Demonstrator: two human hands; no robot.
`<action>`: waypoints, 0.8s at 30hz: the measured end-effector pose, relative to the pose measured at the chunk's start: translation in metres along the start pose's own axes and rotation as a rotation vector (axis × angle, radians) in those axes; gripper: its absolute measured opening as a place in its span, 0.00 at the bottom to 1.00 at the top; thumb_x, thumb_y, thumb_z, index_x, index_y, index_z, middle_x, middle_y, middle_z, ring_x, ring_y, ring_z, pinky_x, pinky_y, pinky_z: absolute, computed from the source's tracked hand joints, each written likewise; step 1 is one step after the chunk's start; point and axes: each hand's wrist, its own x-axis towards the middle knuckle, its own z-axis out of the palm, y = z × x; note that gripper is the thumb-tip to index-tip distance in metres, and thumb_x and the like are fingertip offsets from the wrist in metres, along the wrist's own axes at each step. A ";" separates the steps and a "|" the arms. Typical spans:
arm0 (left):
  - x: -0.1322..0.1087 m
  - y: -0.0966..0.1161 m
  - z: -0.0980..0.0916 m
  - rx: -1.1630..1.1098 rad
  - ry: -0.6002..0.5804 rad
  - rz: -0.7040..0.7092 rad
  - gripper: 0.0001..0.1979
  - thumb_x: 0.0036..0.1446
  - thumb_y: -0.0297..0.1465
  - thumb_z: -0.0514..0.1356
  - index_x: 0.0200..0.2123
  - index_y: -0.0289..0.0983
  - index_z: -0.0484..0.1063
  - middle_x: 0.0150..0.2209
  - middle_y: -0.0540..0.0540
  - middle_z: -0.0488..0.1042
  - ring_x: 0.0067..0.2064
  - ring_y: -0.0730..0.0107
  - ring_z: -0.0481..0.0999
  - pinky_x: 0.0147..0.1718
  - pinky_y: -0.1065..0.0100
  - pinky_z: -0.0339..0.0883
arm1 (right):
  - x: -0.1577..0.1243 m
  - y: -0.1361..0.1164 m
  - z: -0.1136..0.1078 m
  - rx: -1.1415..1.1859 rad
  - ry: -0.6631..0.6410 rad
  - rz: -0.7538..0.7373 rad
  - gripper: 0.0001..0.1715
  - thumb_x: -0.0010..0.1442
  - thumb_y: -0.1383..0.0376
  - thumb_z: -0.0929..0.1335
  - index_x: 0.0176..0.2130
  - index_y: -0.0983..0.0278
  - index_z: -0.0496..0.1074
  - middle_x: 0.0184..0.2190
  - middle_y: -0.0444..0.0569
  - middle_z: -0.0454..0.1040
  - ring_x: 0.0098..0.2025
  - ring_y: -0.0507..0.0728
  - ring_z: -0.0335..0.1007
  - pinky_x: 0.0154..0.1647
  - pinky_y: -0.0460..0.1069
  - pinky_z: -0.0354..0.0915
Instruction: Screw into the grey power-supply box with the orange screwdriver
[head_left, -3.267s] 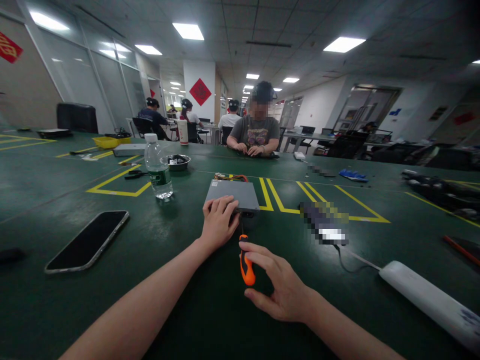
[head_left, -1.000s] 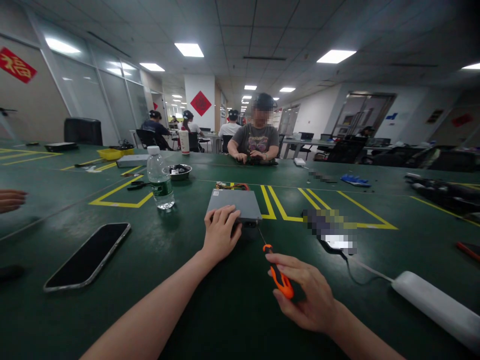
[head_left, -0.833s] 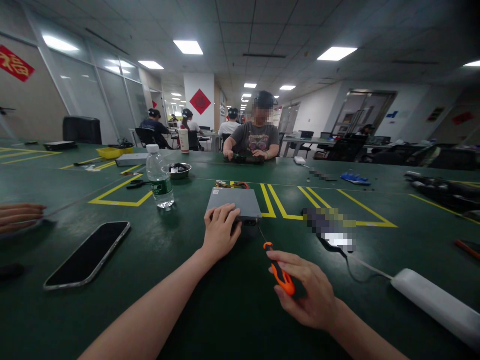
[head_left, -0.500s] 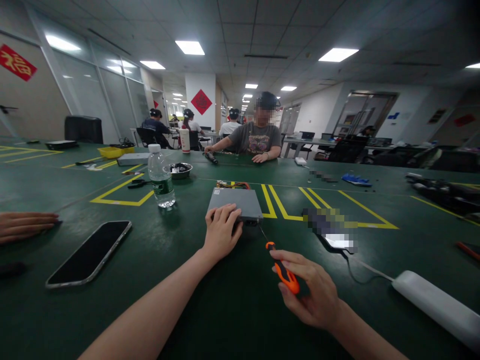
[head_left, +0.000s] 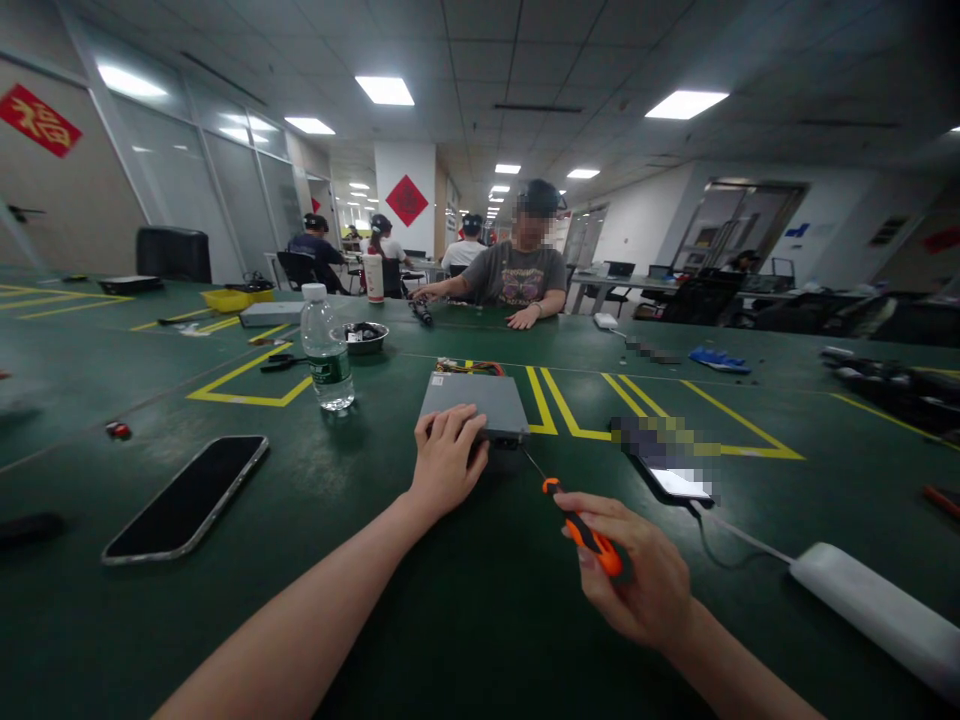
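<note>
A grey metal computer power supply [head_left: 480, 395] lies flat on the green table, its colored cables [head_left: 469, 367] bunched at the far side. My left hand [head_left: 450, 455] grips its near edge, fingers over the top and thumb against the front face. Held in my right hand [head_left: 637, 565] is an orange-and-black screwdriver [head_left: 589, 540], slanting up and away to the left. Its thin shaft reaches the near right corner of the power supply; whether the tip sits in a screw is too small to tell.
Left of the power supply stand a water bottle [head_left: 327, 355] and a metal bowl [head_left: 366, 338] of dark parts. A phone [head_left: 187, 500] lies nearer on the left. On the right are another phone [head_left: 679, 482] and a white power strip [head_left: 874, 610]. Across the table sits a person [head_left: 517, 275].
My right hand and the screwdriver handle have swung slightly right, the tip staying by the same corner. Another person's hand at the left has withdrawn, uncovering a small red object.
</note>
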 end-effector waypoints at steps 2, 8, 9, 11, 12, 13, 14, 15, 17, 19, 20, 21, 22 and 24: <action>0.000 0.000 0.000 0.000 -0.001 -0.001 0.13 0.58 0.34 0.52 0.47 0.43 0.65 0.52 0.46 0.68 0.55 0.62 0.62 0.53 0.56 0.47 | 0.000 0.000 0.000 -0.007 0.004 0.001 0.16 0.54 0.73 0.63 0.44 0.67 0.61 0.41 0.57 0.73 0.42 0.60 0.74 0.37 0.52 0.72; 0.000 -0.001 0.000 -0.009 -0.005 0.003 0.13 0.58 0.35 0.52 0.47 0.42 0.65 0.52 0.45 0.68 0.55 0.62 0.62 0.53 0.55 0.47 | 0.000 0.001 -0.001 -0.022 0.014 0.019 0.15 0.54 0.73 0.63 0.44 0.66 0.62 0.40 0.56 0.73 0.39 0.59 0.75 0.36 0.51 0.72; 0.000 -0.001 0.000 -0.009 -0.005 0.003 0.14 0.58 0.35 0.52 0.47 0.42 0.65 0.52 0.45 0.68 0.55 0.61 0.62 0.53 0.55 0.47 | 0.000 0.001 0.000 -0.022 0.017 0.016 0.15 0.54 0.73 0.63 0.44 0.66 0.62 0.40 0.56 0.74 0.39 0.59 0.75 0.36 0.51 0.72; 0.000 -0.001 -0.001 -0.006 -0.004 0.003 0.13 0.58 0.35 0.51 0.47 0.42 0.65 0.52 0.45 0.68 0.55 0.62 0.62 0.53 0.56 0.47 | -0.001 0.002 0.000 -0.018 0.020 0.022 0.15 0.54 0.73 0.63 0.44 0.66 0.62 0.40 0.56 0.74 0.39 0.59 0.75 0.36 0.52 0.72; 0.000 -0.001 -0.001 -0.004 -0.004 0.005 0.13 0.58 0.35 0.51 0.47 0.43 0.65 0.52 0.46 0.68 0.55 0.62 0.62 0.53 0.56 0.47 | -0.001 0.002 0.000 -0.016 0.019 0.029 0.15 0.55 0.73 0.63 0.44 0.65 0.62 0.40 0.55 0.73 0.39 0.59 0.75 0.36 0.52 0.72; 0.000 -0.001 -0.001 -0.001 -0.002 0.006 0.13 0.58 0.35 0.52 0.47 0.42 0.65 0.52 0.46 0.68 0.55 0.62 0.62 0.53 0.56 0.47 | -0.002 0.002 0.000 -0.016 0.018 0.035 0.16 0.55 0.73 0.63 0.45 0.65 0.61 0.40 0.55 0.73 0.40 0.59 0.74 0.37 0.52 0.72; 0.001 -0.001 -0.001 0.000 -0.002 0.007 0.13 0.58 0.34 0.52 0.47 0.42 0.65 0.52 0.46 0.68 0.55 0.62 0.62 0.53 0.56 0.47 | -0.002 0.002 -0.001 -0.012 0.014 0.038 0.16 0.55 0.73 0.63 0.45 0.65 0.61 0.41 0.55 0.73 0.41 0.59 0.74 0.38 0.52 0.72; 0.001 -0.001 -0.001 0.002 0.000 0.007 0.13 0.58 0.34 0.52 0.47 0.42 0.65 0.52 0.46 0.68 0.55 0.62 0.62 0.53 0.56 0.47 | -0.002 0.001 -0.001 -0.005 0.006 0.038 0.17 0.55 0.73 0.63 0.46 0.65 0.61 0.42 0.56 0.73 0.42 0.59 0.74 0.38 0.52 0.72; 0.001 0.000 -0.001 0.004 0.002 0.005 0.13 0.58 0.34 0.52 0.47 0.42 0.65 0.52 0.46 0.68 0.55 0.62 0.62 0.53 0.56 0.47 | -0.001 0.000 -0.002 0.020 -0.040 0.028 0.19 0.56 0.72 0.63 0.49 0.66 0.60 0.45 0.57 0.71 0.45 0.60 0.72 0.40 0.53 0.71; 0.001 0.000 0.000 0.003 0.006 0.005 0.13 0.58 0.34 0.52 0.47 0.42 0.65 0.52 0.46 0.68 0.55 0.62 0.62 0.52 0.56 0.47 | 0.000 -0.002 -0.003 0.042 -0.124 0.010 0.21 0.58 0.71 0.62 0.52 0.67 0.59 0.50 0.60 0.66 0.49 0.62 0.68 0.42 0.54 0.70; 0.001 0.000 0.000 0.002 0.010 0.007 0.13 0.58 0.34 0.52 0.47 0.43 0.65 0.52 0.46 0.68 0.55 0.62 0.63 0.52 0.56 0.47 | 0.001 -0.003 -0.002 0.048 -0.169 0.002 0.22 0.58 0.70 0.61 0.53 0.67 0.59 0.52 0.61 0.64 0.51 0.62 0.67 0.43 0.55 0.70; 0.000 0.000 0.000 0.002 0.013 0.008 0.13 0.58 0.34 0.53 0.47 0.43 0.65 0.52 0.46 0.69 0.55 0.62 0.63 0.53 0.56 0.47 | 0.002 -0.004 -0.002 0.048 -0.208 -0.007 0.22 0.59 0.69 0.61 0.54 0.67 0.59 0.53 0.62 0.63 0.52 0.63 0.66 0.43 0.55 0.69; 0.000 0.000 0.001 0.002 0.016 0.009 0.13 0.58 0.34 0.53 0.47 0.42 0.65 0.52 0.46 0.69 0.54 0.62 0.63 0.53 0.56 0.47 | 0.003 -0.005 -0.001 0.047 -0.229 -0.018 0.22 0.60 0.69 0.60 0.54 0.67 0.59 0.53 0.62 0.62 0.52 0.63 0.65 0.43 0.55 0.69; 0.000 0.000 0.001 0.005 0.020 0.011 0.13 0.57 0.34 0.53 0.47 0.42 0.66 0.51 0.46 0.69 0.54 0.62 0.63 0.53 0.56 0.47 | 0.003 -0.006 0.001 0.054 -0.205 -0.035 0.20 0.60 0.68 0.61 0.53 0.66 0.59 0.51 0.61 0.64 0.50 0.62 0.67 0.42 0.54 0.70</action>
